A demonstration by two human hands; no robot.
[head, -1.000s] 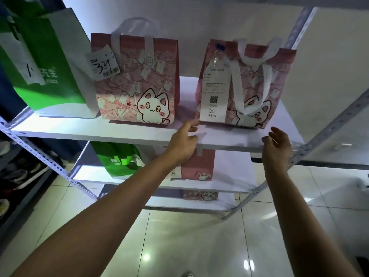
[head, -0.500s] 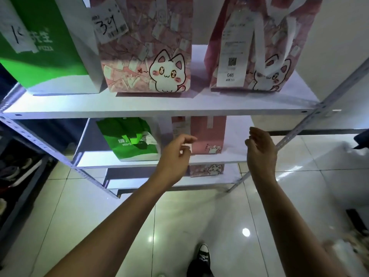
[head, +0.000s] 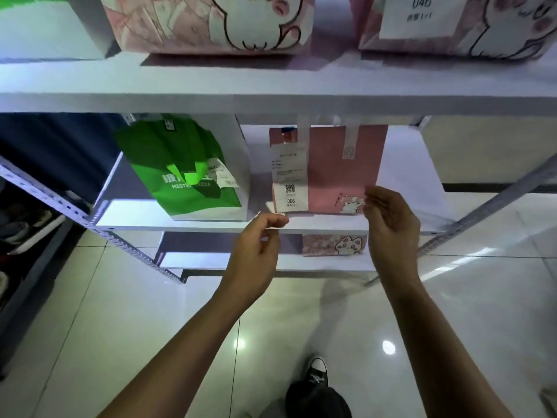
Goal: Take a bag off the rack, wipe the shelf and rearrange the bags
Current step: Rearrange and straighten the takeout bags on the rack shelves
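middle shelf [head: 187, 228]: pink bag [head: 340, 170] just beyond both loosely open hands

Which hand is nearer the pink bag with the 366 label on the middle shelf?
Right. The right hand overlaps the pink bag's lower right corner in view; actual contact is unclear. The left hand hangs below the shelf edge, under the bag's lower left corner.
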